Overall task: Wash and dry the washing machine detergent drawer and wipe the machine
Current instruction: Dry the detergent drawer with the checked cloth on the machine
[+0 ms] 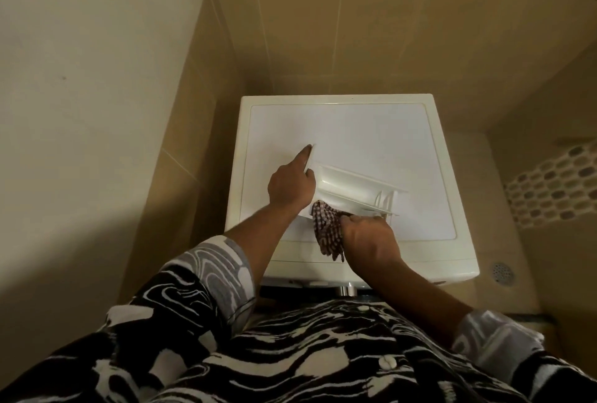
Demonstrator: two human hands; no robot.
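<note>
Both hands work above the machine (355, 124): left hand (290, 187) grips the drawer (352, 184) by its front panel; right hand (371, 241) bunches a cloth (326, 229) under it; light, stiff plastic, likely slippery if wet.

**Lighting and Image Quality**

Illumination is dim and warm, with a yellow cast over the tiled walls (387, 30). The white top of the washing machine (355, 131) is the brightest area and shows a soft, even sheen. A broad shadow covers the lower part of the left wall (64, 241). Wide-angle distortion bends straight lines toward the frame edges. Focus is soft overall; the patterned garment (290, 354) at the bottom edge is slightly blurred.
</note>
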